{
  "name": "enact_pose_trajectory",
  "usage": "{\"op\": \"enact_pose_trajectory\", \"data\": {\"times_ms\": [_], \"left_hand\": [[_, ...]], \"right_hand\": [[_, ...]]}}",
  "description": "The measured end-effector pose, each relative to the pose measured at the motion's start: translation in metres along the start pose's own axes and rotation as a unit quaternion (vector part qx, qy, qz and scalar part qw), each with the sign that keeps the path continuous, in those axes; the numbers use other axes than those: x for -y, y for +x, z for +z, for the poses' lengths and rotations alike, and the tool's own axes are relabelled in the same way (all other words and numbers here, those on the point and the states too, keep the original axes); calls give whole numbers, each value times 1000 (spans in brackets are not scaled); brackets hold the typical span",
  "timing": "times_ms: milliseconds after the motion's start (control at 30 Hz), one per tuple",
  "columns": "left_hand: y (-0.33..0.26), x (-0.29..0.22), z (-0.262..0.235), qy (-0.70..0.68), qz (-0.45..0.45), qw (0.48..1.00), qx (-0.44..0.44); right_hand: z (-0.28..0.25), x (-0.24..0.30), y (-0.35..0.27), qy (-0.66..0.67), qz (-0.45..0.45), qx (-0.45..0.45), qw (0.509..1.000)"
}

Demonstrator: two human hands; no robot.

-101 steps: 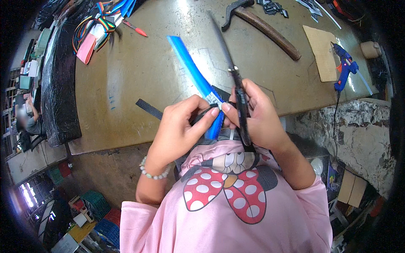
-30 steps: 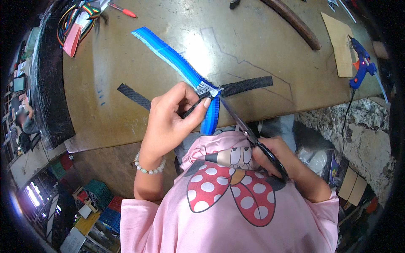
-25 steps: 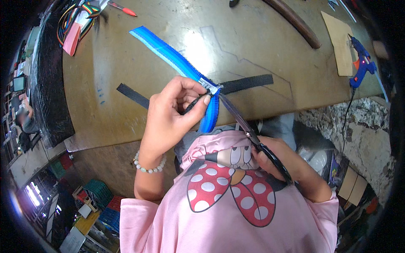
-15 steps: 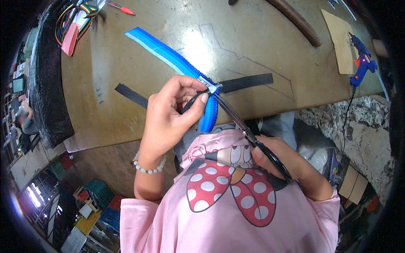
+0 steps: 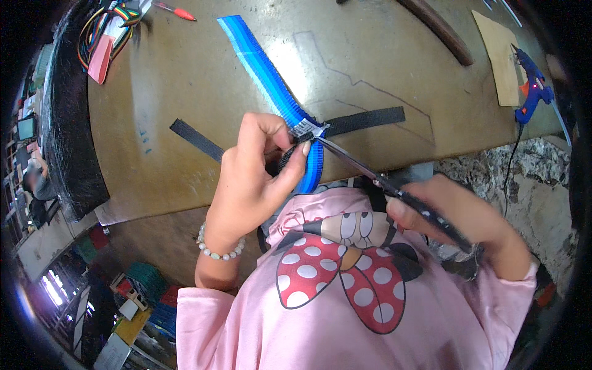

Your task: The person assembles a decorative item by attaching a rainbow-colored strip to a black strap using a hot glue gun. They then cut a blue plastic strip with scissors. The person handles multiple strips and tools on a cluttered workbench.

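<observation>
Brown worktable [image 5: 185, 80]: blue glue gun [image 5: 529, 86] far right beside cardboard sheet [image 5: 501, 55]; coloured wire bundle [image 5: 108, 28] and red pen [image 5: 176, 10] top left.

Bright overhead light falls on the bench [image 5: 185, 92], leaving a pale glare patch on its brown top near the blue strap [image 5: 265, 74]. The right hand [image 5: 468, 222] is smeared by motion blur; the left hand [image 5: 253, 185] is sharp. Fisheye bending curves the bench edges, and the rim darkens to black.
</observation>
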State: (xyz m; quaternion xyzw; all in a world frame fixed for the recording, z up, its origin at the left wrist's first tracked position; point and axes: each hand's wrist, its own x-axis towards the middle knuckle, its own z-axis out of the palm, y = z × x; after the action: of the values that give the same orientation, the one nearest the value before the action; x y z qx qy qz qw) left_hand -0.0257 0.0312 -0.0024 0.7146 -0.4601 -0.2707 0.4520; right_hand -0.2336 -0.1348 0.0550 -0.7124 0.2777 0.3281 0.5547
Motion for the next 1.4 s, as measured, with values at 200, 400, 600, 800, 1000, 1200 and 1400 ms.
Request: {"op": "enact_pose_trajectory", "data": {"times_ms": [200,400,600,800,1000,1200,1400], "left_hand": [[0,-1,1,-9,-5,1000,-4],[5,7,-5,-19,-3,999,29],[7,2,-16,-184,-140,971,62],[14,-15,-21,-227,-175,950,120],[13,-37,-19,66,-87,994,22],[11,-43,-10,130,7,991,-15],[10,-38,-3,75,-15,993,-87]], "right_hand": [[-39,47,-5,-93,183,59,977],[-40,43,-1,-146,179,44,972],[-24,7,-14,-71,-46,-171,982],[14,24,35,336,-170,-271,886],[28,30,64,371,-242,-208,872],[35,32,69,386,-251,-238,855],[51,28,79,465,-341,-288,764]]}}
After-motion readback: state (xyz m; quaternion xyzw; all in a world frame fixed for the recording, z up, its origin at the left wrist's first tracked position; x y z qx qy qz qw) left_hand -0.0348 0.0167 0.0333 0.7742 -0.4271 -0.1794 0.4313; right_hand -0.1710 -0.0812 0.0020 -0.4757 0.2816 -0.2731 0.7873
